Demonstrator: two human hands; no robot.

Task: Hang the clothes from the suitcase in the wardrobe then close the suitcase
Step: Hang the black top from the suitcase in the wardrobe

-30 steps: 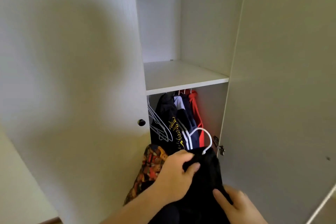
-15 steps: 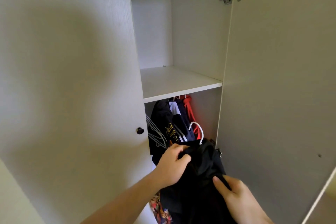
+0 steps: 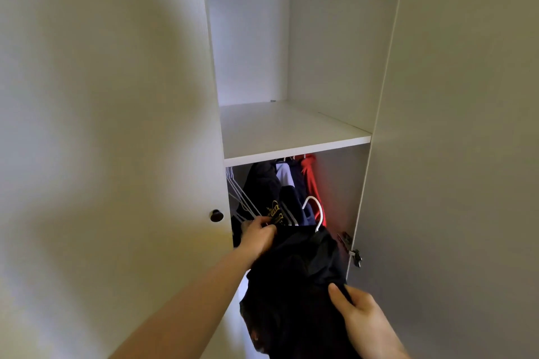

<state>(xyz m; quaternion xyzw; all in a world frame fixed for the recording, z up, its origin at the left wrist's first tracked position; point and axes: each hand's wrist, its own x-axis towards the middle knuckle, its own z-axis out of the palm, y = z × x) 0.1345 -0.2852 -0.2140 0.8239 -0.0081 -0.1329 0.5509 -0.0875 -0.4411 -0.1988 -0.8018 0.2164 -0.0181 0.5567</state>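
The hanging step looks to be in hand: the left hand (image 3: 258, 234) grips the top of a black garment (image 3: 294, 280) just below the shelf (image 3: 291, 137), its white hanger hook (image 3: 316, 210) poking up, while the right hand (image 3: 360, 315) pinches the cloth lower down; next, the hook likely needs lifting to the rail hidden under the shelf. Beneath that shelf the wardrobe (image 3: 329, 52) holds a dark printed top (image 3: 262, 192), a red garment (image 3: 310, 178) and bare white hangers (image 3: 240, 198); the suitcase is out of view.

left hand (image 3: 256, 237) bare | right hand (image 3: 361, 318) bare | forearms unsleeved
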